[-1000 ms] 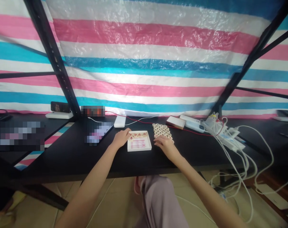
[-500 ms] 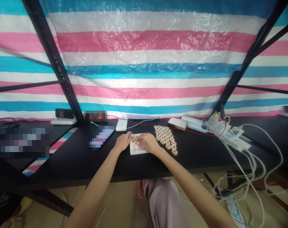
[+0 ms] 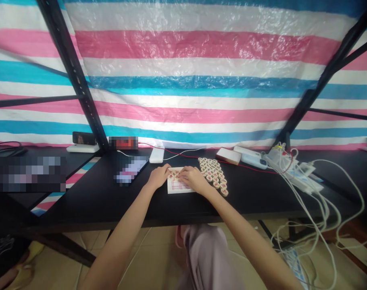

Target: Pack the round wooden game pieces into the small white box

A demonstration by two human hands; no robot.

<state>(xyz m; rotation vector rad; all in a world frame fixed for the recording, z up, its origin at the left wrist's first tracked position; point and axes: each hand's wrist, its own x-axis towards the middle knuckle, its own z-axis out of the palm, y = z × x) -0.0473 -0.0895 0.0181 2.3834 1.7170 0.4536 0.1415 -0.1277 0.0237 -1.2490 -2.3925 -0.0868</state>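
Observation:
A shallow white tray (image 3: 178,187) with a red grid printed inside lies on the black table (image 3: 89,197) in front of me. My left hand (image 3: 157,176) rests curled against the tray's left edge. My right hand (image 3: 191,179) lies over the tray's far right part, fingers bent down onto round wooden game pieces with red marks (image 3: 173,173) along its far side; whether it grips one is hidden. To the right of the tray lies a group of several more round wooden pieces (image 3: 213,174), flat on the table.
A phone (image 3: 130,169) lies left of the tray, a white power bank (image 3: 156,154) behind it. A small tan box (image 3: 228,155), white chargers and a tangle of white cables (image 3: 295,177) fill the right side. Black rack posts and a striped tarp stand behind.
My right hand has moved from the loose pieces on the right over onto the tray. My left hand has stayed at the tray's left edge.

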